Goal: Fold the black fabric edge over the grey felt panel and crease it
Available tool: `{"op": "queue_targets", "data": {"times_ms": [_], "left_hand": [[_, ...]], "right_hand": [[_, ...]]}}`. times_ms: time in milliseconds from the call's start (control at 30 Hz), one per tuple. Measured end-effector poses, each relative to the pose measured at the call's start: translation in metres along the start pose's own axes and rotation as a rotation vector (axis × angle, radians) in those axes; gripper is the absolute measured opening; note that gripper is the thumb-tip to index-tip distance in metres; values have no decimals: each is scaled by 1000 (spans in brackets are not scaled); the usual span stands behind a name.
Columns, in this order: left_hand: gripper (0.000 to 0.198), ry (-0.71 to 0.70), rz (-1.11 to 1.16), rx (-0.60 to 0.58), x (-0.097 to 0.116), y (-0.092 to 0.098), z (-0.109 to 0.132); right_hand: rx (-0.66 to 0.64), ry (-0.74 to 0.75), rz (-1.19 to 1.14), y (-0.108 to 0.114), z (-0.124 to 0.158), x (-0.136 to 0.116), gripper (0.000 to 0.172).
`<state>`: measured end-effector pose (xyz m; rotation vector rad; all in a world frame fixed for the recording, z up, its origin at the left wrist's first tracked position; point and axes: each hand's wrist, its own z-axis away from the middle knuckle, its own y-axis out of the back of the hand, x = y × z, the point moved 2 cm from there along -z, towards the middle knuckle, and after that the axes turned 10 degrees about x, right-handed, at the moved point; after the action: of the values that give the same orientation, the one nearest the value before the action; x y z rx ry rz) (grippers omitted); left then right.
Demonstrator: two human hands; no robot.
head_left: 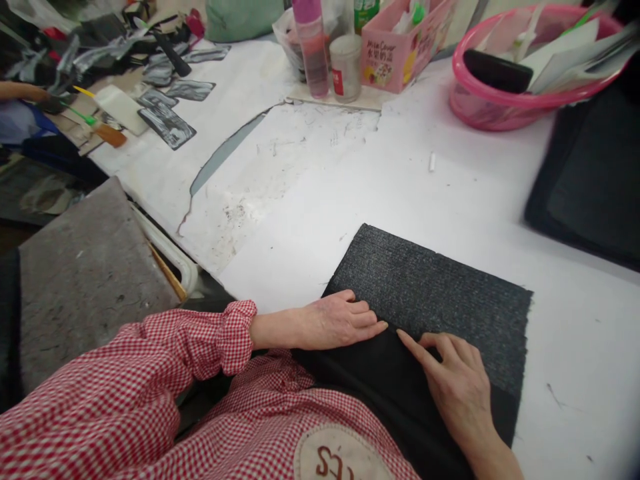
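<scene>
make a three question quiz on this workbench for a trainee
1. True or false: the small white cylindrical stick lies apart from the bare right hand.
2. What is under the bare left hand? a) pink oval plastic basin b) dark grey-and-black fabric c) green cloth bag
3. Fill in: in this view, the purple-capped clear plastic bottle stands ___ of the pink printed box.
Key: 1 true; 2 b; 3 left.

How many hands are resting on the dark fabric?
2: the left hand on the left side of the dark fabric, the right hand toward its right side, a small gap between them.
</scene>
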<state>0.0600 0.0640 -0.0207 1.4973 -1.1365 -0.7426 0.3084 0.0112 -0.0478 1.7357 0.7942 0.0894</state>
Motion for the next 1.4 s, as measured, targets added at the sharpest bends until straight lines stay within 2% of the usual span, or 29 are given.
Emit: {"op": "queue_targets", "data": {"times_ms": [200, 533, 833, 1167, 1400], "left_hand": [[26, -17, -1, -17, 3, 1, -8], [32, -39, -4, -43, 10, -6, -21], [31, -77, 40, -72, 14, -11, -32], [36, -90, 51, -135, 20, -17, -43], [38, -105, 45, -162, 23, -18, -51]], "right_hand": [[-10, -16, 22, 0, 1, -4, 46], [-19, -1, 19, 13, 17, 15, 40], [26, -37, 10, 15, 20, 13, 43], [52, -62, 14, 23, 31, 21, 34], [31, -70, 22, 24, 40, 25, 38]]}}
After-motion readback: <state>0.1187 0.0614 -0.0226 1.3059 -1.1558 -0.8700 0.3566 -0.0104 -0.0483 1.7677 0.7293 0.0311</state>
